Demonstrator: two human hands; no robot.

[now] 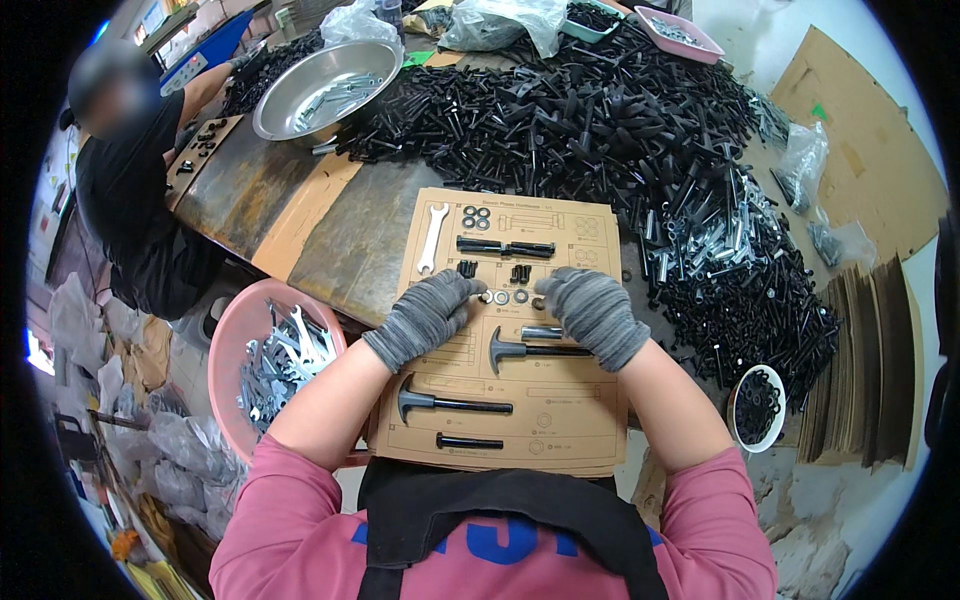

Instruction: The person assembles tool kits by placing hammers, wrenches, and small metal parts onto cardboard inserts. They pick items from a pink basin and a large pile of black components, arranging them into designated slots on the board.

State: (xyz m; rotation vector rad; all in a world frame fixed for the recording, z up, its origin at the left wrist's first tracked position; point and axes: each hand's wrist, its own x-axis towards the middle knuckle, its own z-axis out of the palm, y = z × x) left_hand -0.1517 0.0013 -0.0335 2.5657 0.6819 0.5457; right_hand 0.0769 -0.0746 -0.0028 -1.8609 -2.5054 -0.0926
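Note:
A brown printed cardboard sheet (590,400) lies in front of me with hardware laid out on it. Both my hands wear grey knit gloves. My left hand (428,312) has its fingers drawn together beside a row of flat washers (521,297); whatever they hold is hidden. At the row's right end, my right hand (594,312) is also closed, its fingertips partly covering a washer. Above them are short black bolts (521,274), long black bolts (505,247), four-ring washers (476,217) and an open-end wrench (433,238). Below lie a metal sleeve (541,332), T-shaped black bolts (455,403) and a plain bolt (469,442).
A large heap of black bolts (560,110) covers the far table. Around it stand a steel bowl (275,110), a pink basin of wrenches (226,360), a white bowl of dark washers (780,430) and stacked cardboard (870,370). Another person (130,190) works at the left.

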